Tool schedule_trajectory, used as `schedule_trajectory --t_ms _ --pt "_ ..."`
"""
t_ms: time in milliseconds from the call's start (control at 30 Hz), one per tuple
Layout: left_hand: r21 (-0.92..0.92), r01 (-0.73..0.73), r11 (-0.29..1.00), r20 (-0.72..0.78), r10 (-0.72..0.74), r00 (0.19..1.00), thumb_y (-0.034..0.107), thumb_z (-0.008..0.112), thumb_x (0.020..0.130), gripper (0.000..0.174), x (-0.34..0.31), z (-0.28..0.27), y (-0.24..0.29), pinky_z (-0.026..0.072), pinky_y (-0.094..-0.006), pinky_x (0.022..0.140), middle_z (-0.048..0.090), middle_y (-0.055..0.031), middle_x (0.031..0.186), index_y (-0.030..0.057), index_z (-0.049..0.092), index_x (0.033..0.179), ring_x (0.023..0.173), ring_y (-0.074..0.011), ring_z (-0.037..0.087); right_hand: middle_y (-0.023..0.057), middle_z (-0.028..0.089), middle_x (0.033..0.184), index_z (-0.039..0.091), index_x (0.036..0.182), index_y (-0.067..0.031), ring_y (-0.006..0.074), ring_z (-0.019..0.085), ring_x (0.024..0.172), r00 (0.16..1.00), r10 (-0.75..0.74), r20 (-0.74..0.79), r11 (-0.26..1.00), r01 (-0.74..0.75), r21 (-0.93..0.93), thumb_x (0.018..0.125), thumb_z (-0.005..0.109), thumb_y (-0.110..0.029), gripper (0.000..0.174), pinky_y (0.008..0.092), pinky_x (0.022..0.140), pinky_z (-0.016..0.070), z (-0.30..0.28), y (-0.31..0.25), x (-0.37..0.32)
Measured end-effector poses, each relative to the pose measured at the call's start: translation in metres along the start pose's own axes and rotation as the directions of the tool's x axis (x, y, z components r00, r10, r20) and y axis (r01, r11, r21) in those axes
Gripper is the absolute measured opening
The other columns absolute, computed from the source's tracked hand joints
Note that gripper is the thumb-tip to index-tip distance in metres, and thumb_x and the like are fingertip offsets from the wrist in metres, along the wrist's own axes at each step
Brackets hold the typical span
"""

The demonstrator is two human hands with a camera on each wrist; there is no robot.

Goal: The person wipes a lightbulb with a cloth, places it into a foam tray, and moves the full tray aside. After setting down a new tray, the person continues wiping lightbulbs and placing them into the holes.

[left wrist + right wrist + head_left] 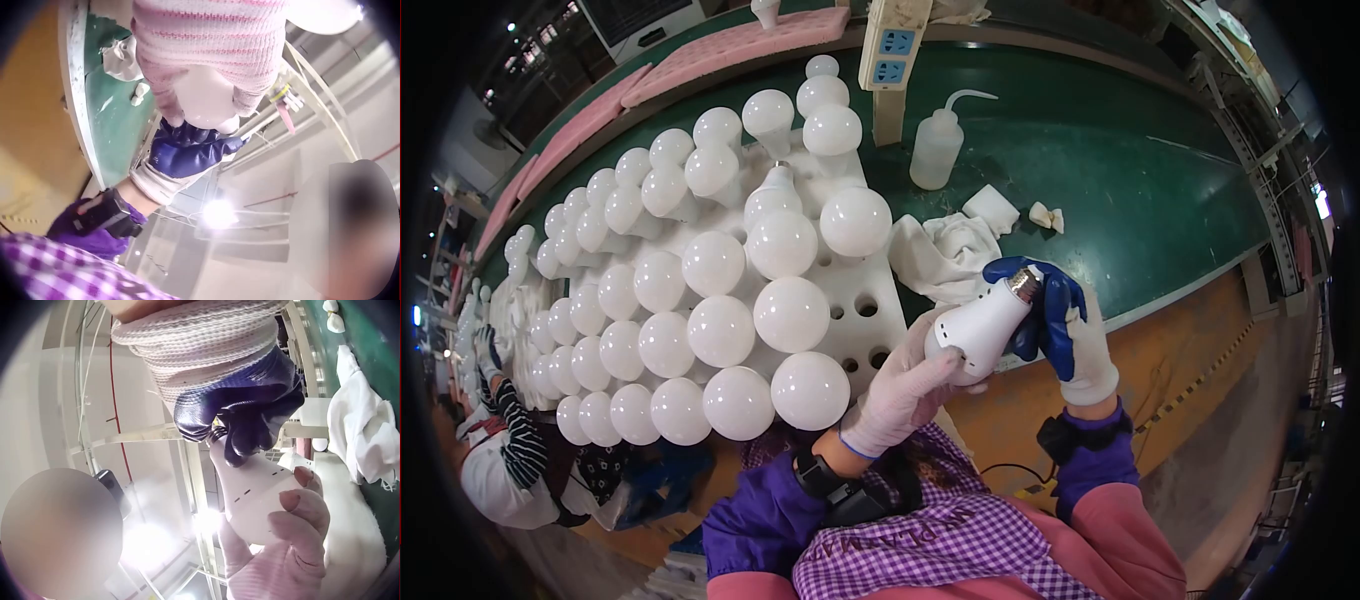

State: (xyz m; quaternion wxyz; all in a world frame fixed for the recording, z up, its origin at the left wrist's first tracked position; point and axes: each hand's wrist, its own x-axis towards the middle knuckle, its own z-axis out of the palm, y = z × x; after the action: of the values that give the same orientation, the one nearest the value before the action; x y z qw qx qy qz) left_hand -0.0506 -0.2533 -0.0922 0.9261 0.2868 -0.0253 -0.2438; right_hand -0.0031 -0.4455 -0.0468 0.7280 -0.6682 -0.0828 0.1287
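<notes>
A white LED light bulb (pixel 975 335) with small dark slots is held between both hands, tilted, its metal screw base (pixel 1026 284) up and to the right. My left hand (pixel 905 395), in a thin pinkish-white glove with some fingertips bare, grips the wide end of the bulb. Around the neck by the screw base curl the blue-coated fingers of my right hand (pixel 1068 320). The right wrist view shows those blue fingers (pixel 250 428) at the threads, with the left hand (pixel 281 562) cupping the body opposite.
Rows of white bulbs (pixel 797 314) stand in a white foam tray (pixel 878 310) at left, some holes bare. A white cloth (pixel 945 255), a squeeze bottle (pixel 937 150) and a socket post (pixel 892 45) are on the green table (pixel 1160 200). Another person (pixel 510 450) works at far left.
</notes>
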Motion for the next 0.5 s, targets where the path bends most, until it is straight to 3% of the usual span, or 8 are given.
schedule_trajectory --t_ms 100,167,300,367,400,433,467,500 --pt "-0.049 0.077 0.996 0.046 -0.075 0.996 0.036 0.057 0.09 0.066 0.0 -0.007 -0.001 0.0518 -0.0354 0.087 0.048 -0.0195 0.122 0.0004 0.028 0.137 0.109 -0.0317 0.056 0.0039 0.064 0.088 0.058 0.115 0.0015 0.0055 0.052 0.055 0.997 -0.072 -0.04 0.997 0.073 0.038 0.09 0.056 -0.045 0.052 0.0201 0.046 0.0407 -0.005 0.013 0.002" --pt "-0.111 0.089 0.99 0.072 -0.081 0.994 0.033 0.055 0.091 0.062 0.0 -0.009 -0.001 0.0525 -0.0344 0.086 0.049 -0.0185 0.121 0.0002 0.027 0.137 0.105 -0.0295 0.058 0.0032 0.063 0.085 0.057 0.116 0.0022 0.0064 0.054 0.057 1.0 0.026 0.012 0.998 -0.027 0.058 0.09 0.058 -0.042 0.051 0.0209 0.047 0.0419 0.0 -0.001 0.001" --pt "-0.233 0.105 0.967 0.087 -0.087 0.992 0.029 0.052 0.094 0.056 0.0 -0.007 -0.001 0.0537 -0.0337 0.085 0.05 -0.018 0.119 0.0008 0.028 0.137 0.1 -0.028 0.06 0.0031 0.062 0.082 0.057 0.116 0.0023 0.0085 0.056 0.059 0.998 0.061 0.001 0.998 -0.061 -0.014 0.091 0.057 -0.033 0.043 0.0223 0.049 0.0433 -0.001 0.004 0.004" --pt "-0.222 0.087 0.971 0.066 -0.074 0.995 0.03 0.052 0.094 0.055 0.001 -0.008 -0.002 0.0538 -0.0342 0.084 0.05 -0.0178 0.118 0.0009 0.03 0.136 0.1 -0.0282 0.06 0.0032 0.062 0.079 0.057 0.116 0.0023 0.0104 0.057 0.059 0.938 -0.319 -0.135 0.945 0.304 -0.118 0.091 0.056 -0.025 0.037 0.0225 0.051 0.0438 -0.011 0.024 0.014" --pt "-0.216 0.062 0.974 0.037 -0.056 0.998 0.03 0.052 0.094 0.055 0.0 -0.009 -0.002 0.0539 -0.0348 0.084 0.05 -0.0177 0.118 0.0011 0.031 0.135 0.099 -0.0283 0.06 0.0048 0.063 0.083 0.057 0.115 0.0034 0.0108 0.059 0.064 0.985 -0.142 -0.096 0.989 0.137 -0.058 0.091 0.052 -0.014 0.031 0.0227 0.056 0.046 -0.019 -0.003 0.013" --pt "-0.217 0.068 0.974 0.044 -0.059 0.997 0.03 0.052 0.094 0.055 -0.001 -0.009 -0.002 0.0539 -0.0348 0.084 0.05 -0.0177 0.118 0.0011 0.031 0.135 0.099 -0.0283 0.06 0.0069 0.065 0.086 0.058 0.115 0.004 0.011 0.061 0.07 0.922 -0.173 -0.347 0.984 0.147 -0.102 0.09 0.051 -0.008 0.028 0.0234 0.062 0.0481 -0.033 0.003 0.024" --pt "-0.228 0.029 0.973 0.015 -0.027 1.0 0.03 0.052 0.094 0.053 -0.002 -0.009 -0.002 0.0539 -0.0355 0.084 0.05 -0.0177 0.118 0.0009 0.032 0.134 0.099 -0.0288 0.06 0.0089 0.066 0.089 0.059 0.113 0.0033 0.0128 0.062 0.075 0.822 -0.286 -0.492 0.957 0.215 -0.197 0.09 0.05 -0.003 0.026 0.0241 0.068 0.0493 -0.047 0.008 0.04" --pt "-0.236 -0.01 0.972 -0.015 0.006 1.0 0.03 0.052 0.094 0.052 -0.003 -0.01 -0.001 0.0539 -0.0362 0.084 0.05 -0.0177 0.118 0.0007 0.033 0.133 0.098 -0.0293 0.06 0.0099 0.067 0.091 0.06 0.113 0.0028 0.0157 0.063 0.078 0.75 -0.378 -0.543 0.907 0.184 -0.379 0.089 0.053 -0.005 0.026 0.0249 0.072 0.0491 -0.06 0.013 0.051"
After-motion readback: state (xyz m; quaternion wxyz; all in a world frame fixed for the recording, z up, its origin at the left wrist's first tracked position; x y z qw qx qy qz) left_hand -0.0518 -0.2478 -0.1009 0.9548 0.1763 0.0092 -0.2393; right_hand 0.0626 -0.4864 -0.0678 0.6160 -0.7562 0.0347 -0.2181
